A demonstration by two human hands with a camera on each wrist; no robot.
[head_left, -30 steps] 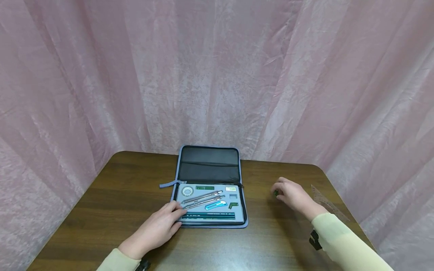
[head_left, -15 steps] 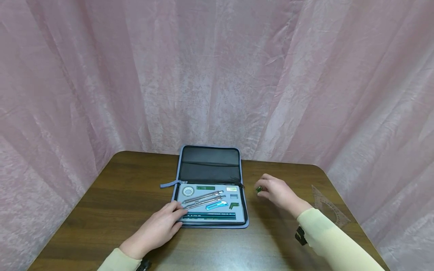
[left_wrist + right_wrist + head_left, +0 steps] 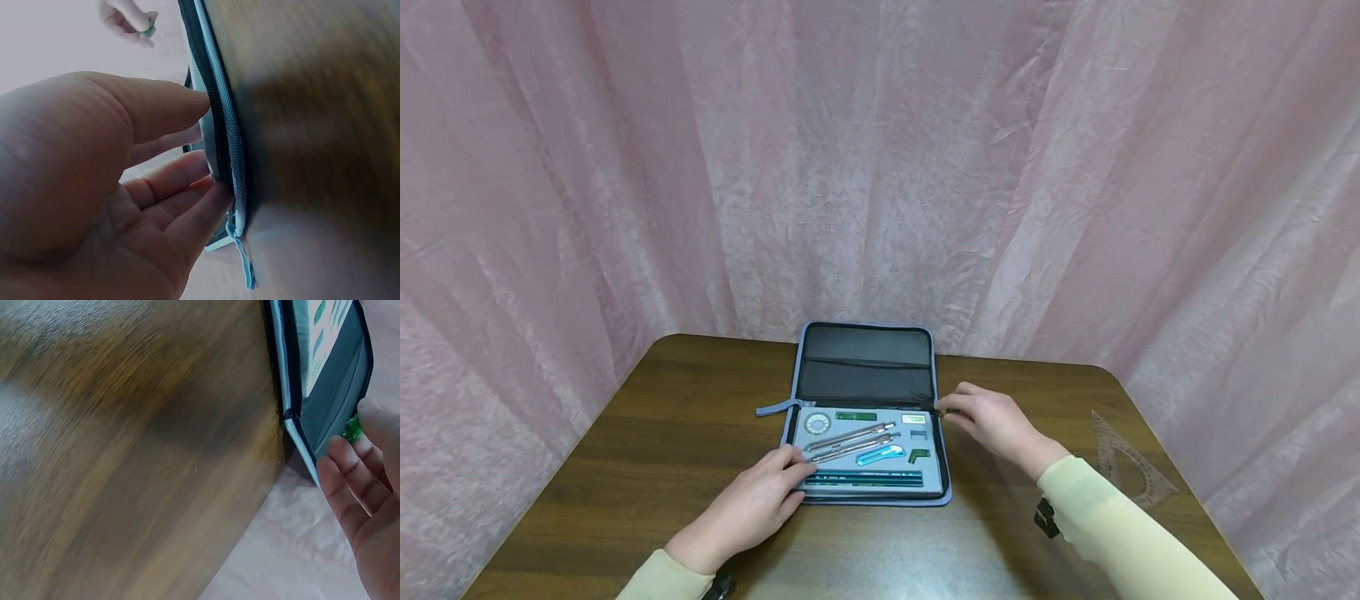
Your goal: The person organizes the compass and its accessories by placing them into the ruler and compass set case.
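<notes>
A zip case (image 3: 865,383) lies unfolded on the table, with a grey tray (image 3: 928,483) in its near half. Pencils (image 3: 868,478), two metal compasses (image 3: 850,436), a blue cutter (image 3: 881,455), an eraser (image 3: 913,419) and a green L-shaped piece (image 3: 919,456) sit in it. Below the eraser shows a square recess (image 3: 918,435). My left hand (image 3: 748,504) rests at the case's near left corner, fingertips on the tray's edge. Beside the case's right edge, my right hand (image 3: 992,421) pinches a small translucent green piece (image 3: 351,428), mostly hidden by the fingers.
A clear triangular set square (image 3: 1105,446) lies on the wooden table (image 3: 625,450) at the right, beyond the right sleeve. The case's zip strap (image 3: 772,409) sticks out leftward. A pink curtain (image 3: 880,167) hangs behind the table.
My right hand has moved left with the green piece, from over the table's right part to the case's right edge. The set square is more exposed. My left hand stays put.
</notes>
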